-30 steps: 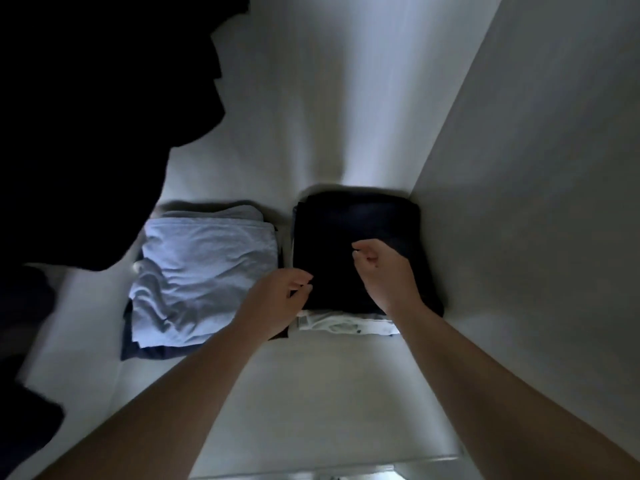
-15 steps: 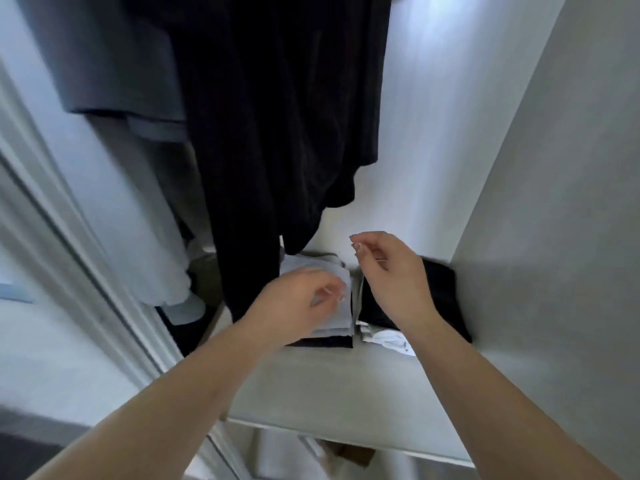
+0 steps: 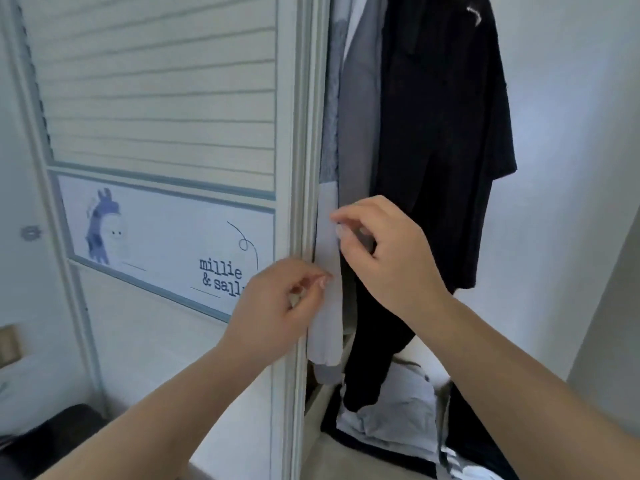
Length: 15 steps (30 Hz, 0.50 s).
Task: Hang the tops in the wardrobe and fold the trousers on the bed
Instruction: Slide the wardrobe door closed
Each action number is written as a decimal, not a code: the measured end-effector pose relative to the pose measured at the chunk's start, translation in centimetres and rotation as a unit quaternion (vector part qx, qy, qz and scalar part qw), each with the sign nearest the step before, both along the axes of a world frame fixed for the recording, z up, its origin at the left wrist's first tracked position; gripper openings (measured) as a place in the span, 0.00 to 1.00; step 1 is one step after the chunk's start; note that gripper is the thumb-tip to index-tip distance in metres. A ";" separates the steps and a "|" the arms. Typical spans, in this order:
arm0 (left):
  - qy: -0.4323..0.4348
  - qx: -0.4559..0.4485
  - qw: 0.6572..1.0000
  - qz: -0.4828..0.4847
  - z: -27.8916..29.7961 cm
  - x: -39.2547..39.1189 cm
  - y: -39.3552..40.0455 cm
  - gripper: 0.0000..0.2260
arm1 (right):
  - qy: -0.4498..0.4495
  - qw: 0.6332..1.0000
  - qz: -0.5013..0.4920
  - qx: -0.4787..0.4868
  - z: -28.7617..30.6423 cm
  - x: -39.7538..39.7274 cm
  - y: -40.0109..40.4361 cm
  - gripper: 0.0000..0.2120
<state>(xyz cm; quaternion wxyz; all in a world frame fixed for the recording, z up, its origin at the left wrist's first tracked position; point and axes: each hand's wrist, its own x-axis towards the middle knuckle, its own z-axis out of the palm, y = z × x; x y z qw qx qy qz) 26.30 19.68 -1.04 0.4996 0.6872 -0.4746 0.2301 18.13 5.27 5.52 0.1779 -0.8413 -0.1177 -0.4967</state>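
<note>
A black top (image 3: 443,133) hangs in the open wardrobe, with a grey top (image 3: 360,98) to its left and a pale sleeve (image 3: 325,323) hanging at the door's edge. My left hand (image 3: 277,303) hovers in front of the door frame with its fingers loosely curled, holding nothing. Slightly higher, my right hand (image 3: 384,251) is also loosely curled, its fingertips close to the pale sleeve, and no grip shows. Below, a folded light blue pile (image 3: 398,410) and a folded black pile (image 3: 467,441) lie on the wardrobe shelf (image 3: 329,459).
The white slatted sliding door (image 3: 166,98) fills the left half and carries a poster (image 3: 166,244) with a llama drawing. The wardrobe's white side wall (image 3: 571,168) stands on the right. A dark object (image 3: 52,434) lies at the lower left.
My view has risen from the folded piles on the shelf to the hanging tops and the door. Both hands have lifted off the piles, still curled and holding nothing.
</note>
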 end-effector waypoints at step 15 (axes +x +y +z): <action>-0.085 0.101 0.960 0.247 1.9 7.4 2.0 0.33 | -0.001 0.875 -0.215 -0.433 7.3 7.9 2.5 0.17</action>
